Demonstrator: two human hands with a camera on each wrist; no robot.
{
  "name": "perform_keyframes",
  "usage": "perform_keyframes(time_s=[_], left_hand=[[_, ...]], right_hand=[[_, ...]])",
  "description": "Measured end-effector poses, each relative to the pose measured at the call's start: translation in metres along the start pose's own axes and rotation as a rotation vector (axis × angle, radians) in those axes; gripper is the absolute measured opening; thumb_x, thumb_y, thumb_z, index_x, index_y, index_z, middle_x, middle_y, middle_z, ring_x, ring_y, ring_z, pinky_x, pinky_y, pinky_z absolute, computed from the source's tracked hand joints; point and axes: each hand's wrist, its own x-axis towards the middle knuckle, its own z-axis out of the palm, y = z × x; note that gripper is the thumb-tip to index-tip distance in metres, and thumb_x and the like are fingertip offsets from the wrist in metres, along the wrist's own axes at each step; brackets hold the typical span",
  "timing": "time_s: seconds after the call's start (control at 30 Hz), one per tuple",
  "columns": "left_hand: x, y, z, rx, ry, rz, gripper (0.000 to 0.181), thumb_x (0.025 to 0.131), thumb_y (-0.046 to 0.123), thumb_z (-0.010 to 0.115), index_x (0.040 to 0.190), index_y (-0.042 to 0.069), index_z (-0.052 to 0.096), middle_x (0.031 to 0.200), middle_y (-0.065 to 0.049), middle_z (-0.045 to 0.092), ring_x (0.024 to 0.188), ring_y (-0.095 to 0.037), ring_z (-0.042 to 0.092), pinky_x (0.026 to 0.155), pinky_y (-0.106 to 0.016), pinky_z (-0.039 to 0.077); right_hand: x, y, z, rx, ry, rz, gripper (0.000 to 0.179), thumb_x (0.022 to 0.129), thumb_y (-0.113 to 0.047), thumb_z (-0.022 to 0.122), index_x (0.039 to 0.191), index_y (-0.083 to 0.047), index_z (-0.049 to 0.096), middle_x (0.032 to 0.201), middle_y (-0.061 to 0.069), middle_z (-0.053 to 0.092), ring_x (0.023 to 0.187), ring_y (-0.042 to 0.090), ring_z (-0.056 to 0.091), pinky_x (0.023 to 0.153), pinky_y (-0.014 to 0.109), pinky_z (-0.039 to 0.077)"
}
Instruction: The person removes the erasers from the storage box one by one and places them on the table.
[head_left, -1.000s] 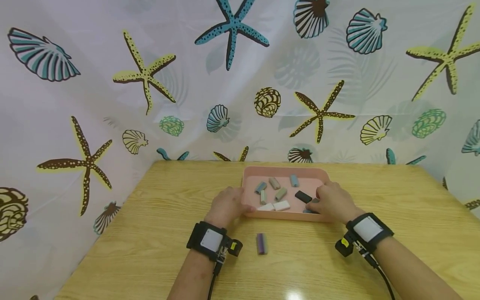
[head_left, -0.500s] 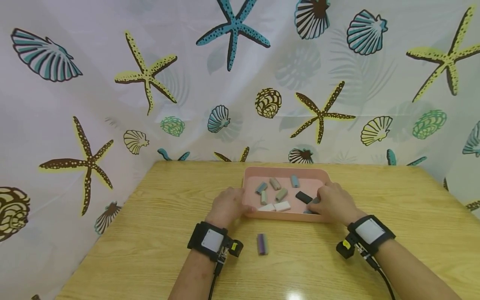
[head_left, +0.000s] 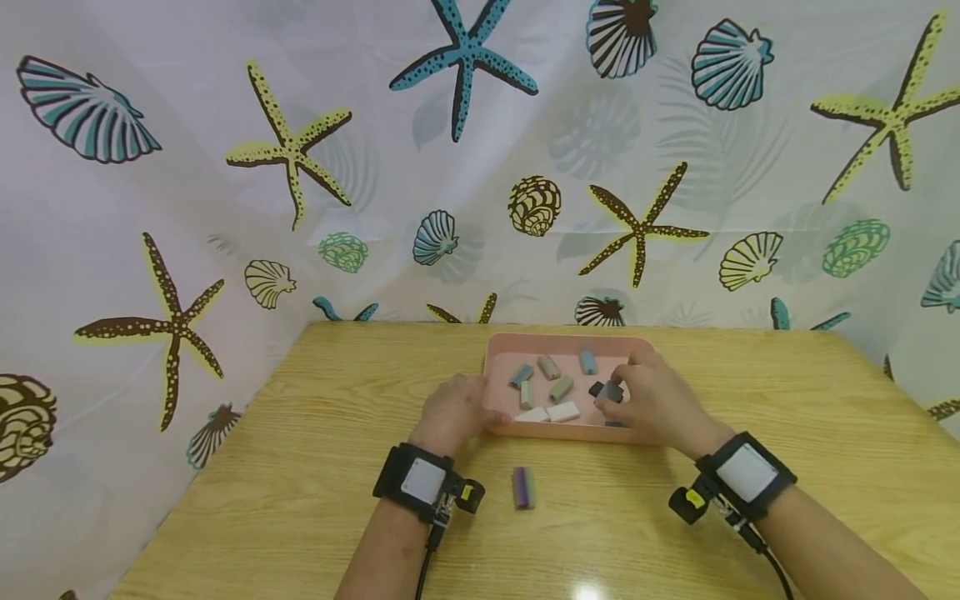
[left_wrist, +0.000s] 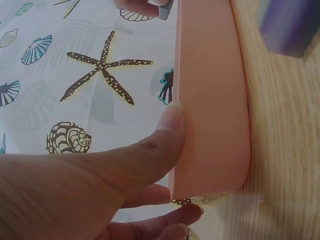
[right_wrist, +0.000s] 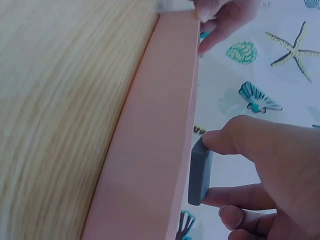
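A shallow pink tray (head_left: 577, 433) stands on the wooden table. My left hand (head_left: 456, 408) grips its near left corner; in the left wrist view the thumb lies at the rim and the other fingers are bent around the end. Over the right part of the tray, my right hand (head_left: 660, 400) pinches a dark grey block, probably an eraser (right_wrist: 200, 172), between thumb and fingertip. A black block (head_left: 596, 388) lies partly hidden behind it. Two white blocks (head_left: 563, 412) and several blue, tan and green-grey ones (head_left: 561, 388) lie in the tray.
In front of the tray, a purple and grey-green block (head_left: 522, 488) lies on the table (head_left: 600, 525). Behind the table hangs a white cloth (head_left: 495, 275) printed with starfish and shells. Each wrist wears a strapped camera with a cable.
My right hand has lifted the grey block and shifted it slightly left, over the black one, now partly covered. The left hand and the tray stay put.
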Motion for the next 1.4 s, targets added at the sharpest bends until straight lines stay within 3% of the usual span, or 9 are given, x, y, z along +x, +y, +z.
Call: perform_keyframes(time_s=[0.33, 0.57, 0.77, 1.07, 1.4], left_hand=[[-0.001, 0.0, -0.001, 0.008, 0.003, 0.005, 0.047, 0.075, 0.039, 0.073, 0.106, 0.006, 0.06, 0.088, -0.004, 0.061, 0.073, -0.016, 0.05, 0.063, -0.032, 0.043], [-0.001, -0.002, -0.001, 0.001, 0.004, 0.019, 0.04, 0.075, 0.038, 0.073, 0.097, 0.007, 0.061, 0.08, 0.0, 0.058, 0.07, -0.015, 0.051, 0.059, -0.03, 0.041], [-0.002, -0.002, -0.001, 0.003, 0.009, 0.019, 0.043, 0.074, 0.039, 0.073, 0.099, 0.007, 0.061, 0.084, -0.002, 0.06, 0.071, -0.015, 0.051, 0.06, -0.031, 0.043], [-0.002, -0.002, -0.002, -0.008, 0.007, 0.016, 0.042, 0.074, 0.04, 0.074, 0.098, 0.008, 0.061, 0.082, -0.001, 0.059, 0.07, -0.015, 0.051, 0.057, -0.03, 0.041], [-0.002, -0.002, -0.002, -0.007, 0.001, 0.015, 0.041, 0.074, 0.04, 0.073, 0.096, 0.007, 0.061, 0.078, 0.0, 0.057, 0.068, -0.016, 0.05, 0.055, -0.03, 0.04]], right_hand=[[-0.007, -0.027, -0.001, -0.004, 0.098, -0.205, 0.026, 0.07, -0.03, 0.076, 0.075, -0.009, 0.061, 0.073, -0.001, 0.037, 0.067, 0.014, 0.035, 0.056, 0.026, 0.033], [-0.017, -0.046, 0.008, -0.011, 0.099, -0.339, 0.021, 0.07, -0.023, 0.073, 0.083, -0.009, 0.063, 0.074, -0.004, 0.037, 0.066, 0.012, 0.033, 0.054, 0.023, 0.031], [-0.023, -0.058, 0.014, -0.042, 0.03, -0.363, 0.028, 0.069, -0.027, 0.075, 0.086, -0.008, 0.063, 0.075, -0.004, 0.034, 0.067, 0.012, 0.031, 0.056, 0.023, 0.03], [-0.027, -0.07, 0.021, -0.043, -0.076, -0.336, 0.035, 0.069, -0.034, 0.073, 0.093, -0.01, 0.063, 0.077, -0.006, 0.036, 0.068, 0.011, 0.034, 0.055, 0.023, 0.031], [-0.033, -0.083, 0.024, -0.032, -0.168, -0.365, 0.034, 0.067, -0.038, 0.075, 0.085, -0.012, 0.063, 0.078, -0.006, 0.038, 0.071, 0.011, 0.037, 0.058, 0.024, 0.035]])
